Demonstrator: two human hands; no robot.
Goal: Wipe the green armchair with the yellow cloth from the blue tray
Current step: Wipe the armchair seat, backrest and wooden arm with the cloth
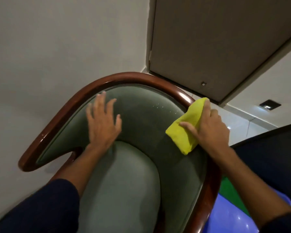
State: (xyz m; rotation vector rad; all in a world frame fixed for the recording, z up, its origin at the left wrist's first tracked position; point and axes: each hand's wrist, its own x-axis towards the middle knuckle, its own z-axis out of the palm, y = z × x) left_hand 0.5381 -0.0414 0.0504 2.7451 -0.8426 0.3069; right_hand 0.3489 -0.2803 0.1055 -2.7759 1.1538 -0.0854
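Observation:
The green armchair (141,118) fills the middle of the view, with a glossy brown wooden rim curving round its padded back and a paler green seat cushion below. My right hand (208,126) presses the folded yellow cloth (186,130) against the right inner side of the backrest, just under the wooden rim. My left hand (102,121) lies flat on the left inner side of the backrest, fingers spread, holding nothing. The blue tray (232,217) shows at the bottom right, partly hidden behind my right forearm.
A white wall stands close behind and left of the chair. A brown door (225,39) is at the upper right above a pale tiled floor. A dark surface (267,148) lies at the right edge. Something green (228,190) rests in the tray.

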